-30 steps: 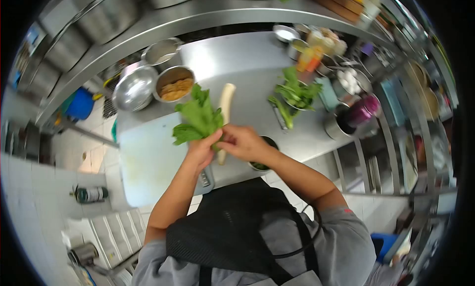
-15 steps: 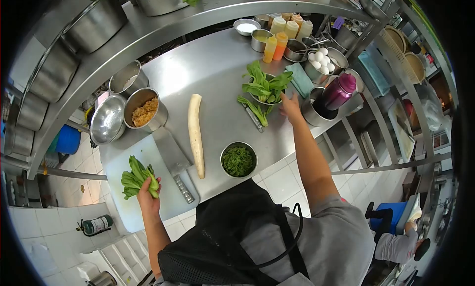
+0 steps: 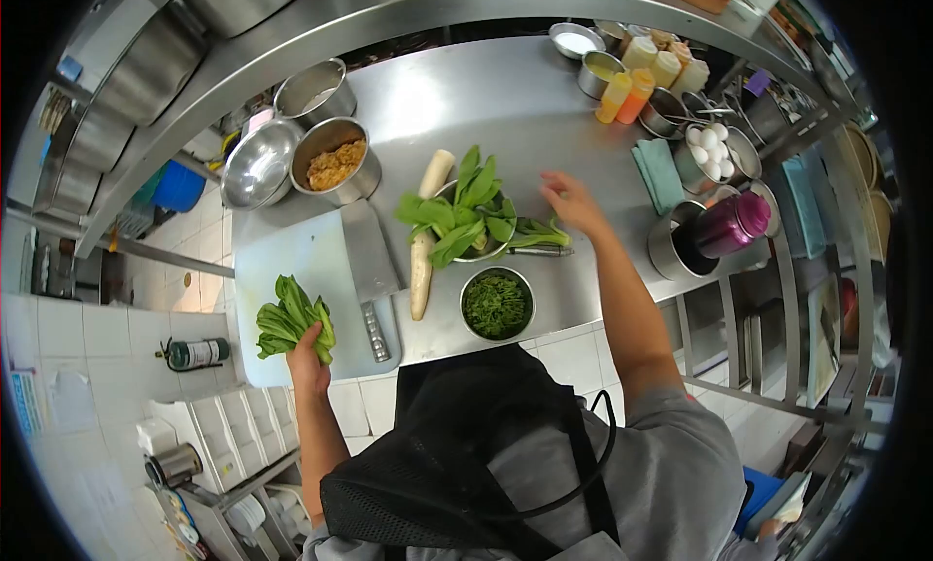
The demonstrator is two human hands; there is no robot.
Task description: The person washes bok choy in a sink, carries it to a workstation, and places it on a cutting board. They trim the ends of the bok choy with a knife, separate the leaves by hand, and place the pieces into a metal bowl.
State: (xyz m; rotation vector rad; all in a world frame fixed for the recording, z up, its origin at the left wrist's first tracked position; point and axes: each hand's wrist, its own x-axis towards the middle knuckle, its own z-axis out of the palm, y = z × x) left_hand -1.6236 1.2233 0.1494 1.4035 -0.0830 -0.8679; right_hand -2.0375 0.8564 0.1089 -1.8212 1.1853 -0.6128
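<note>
My left hand [image 3: 309, 359] is closed around a bunch of bok choy [image 3: 280, 320], held over the white cutting board [image 3: 287, 245]. My right hand [image 3: 573, 204] is empty above the steel table, fingers stretched to the left, apart from the nearby bowl. That metal bowl [image 3: 505, 233] is heaped with bok choy [image 3: 452, 216], whose leaves overlap a peeled white daikon [image 3: 421, 279]. A loose bok choy piece [image 3: 539, 233] and a slim metal-handled tool [image 3: 544, 251] lie just right of it. On the board's right side rests a cleaver [image 3: 369, 255].
A bowl of chopped greens [image 3: 497, 304] stands near the front edge. Pots, one with brown food [image 3: 337, 165], stand at the back left. Sauce bottles [image 3: 637, 95], a green cloth [image 3: 659, 175], eggs [image 3: 709, 151] and a purple bottle [image 3: 734, 221] occupy the right. A steel shelf [image 3: 466, 5] spans overhead.
The bowl of bok choy has moved left, against the daikon. My right hand has come away from it and is empty. My left hand still holds its bunch. The camera view has shifted.
</note>
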